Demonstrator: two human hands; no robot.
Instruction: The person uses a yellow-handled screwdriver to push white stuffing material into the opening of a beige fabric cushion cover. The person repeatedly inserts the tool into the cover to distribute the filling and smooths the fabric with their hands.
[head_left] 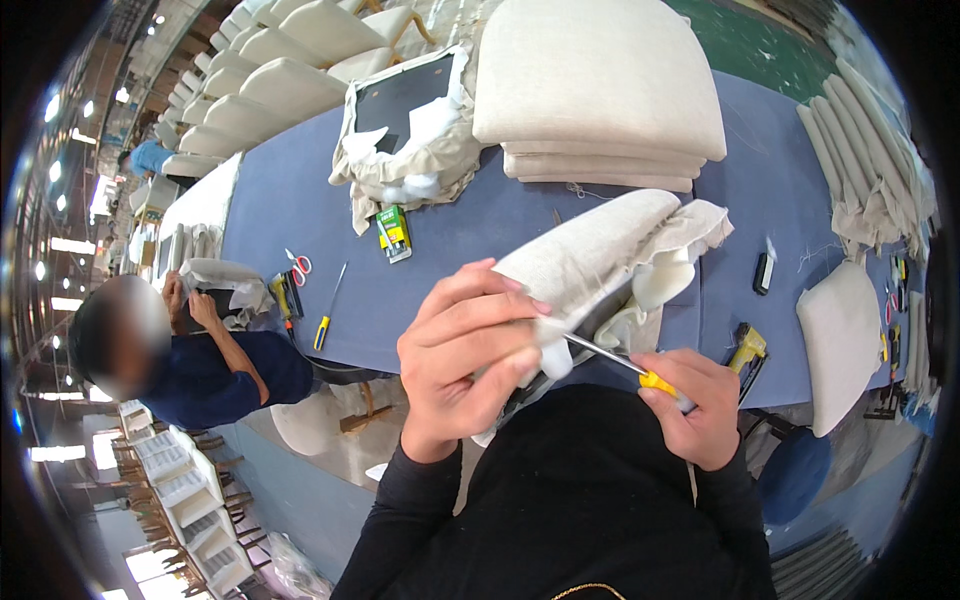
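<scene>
A beige upholstered seat cushion (pixel 590 245) stands tilted in front of me, its loose cover edge and white padding (pixel 664 284) showing on the near side. My left hand (pixel 465 360) is closed on the cushion's left edge, the thumb pressing near a white tuft of padding. In my right hand (pixel 697 408) is a screwdriver (pixel 607 353) with a yellow and grey handle. Its metal shaft points left, and the tip meets the cushion's edge close to my left fingers. Fabric and padding hide the exact spot where the tip goes in.
Finished cushions (pixel 600 90) are stacked at the table's far side, beside an underside-up cushion (pixel 405 105). A green-yellow box (pixel 393 235), red scissors (pixel 299 267), another screwdriver (pixel 324 325) and a yellow staple gun (pixel 746 350) lie around. A co-worker (pixel 215 350) works at left.
</scene>
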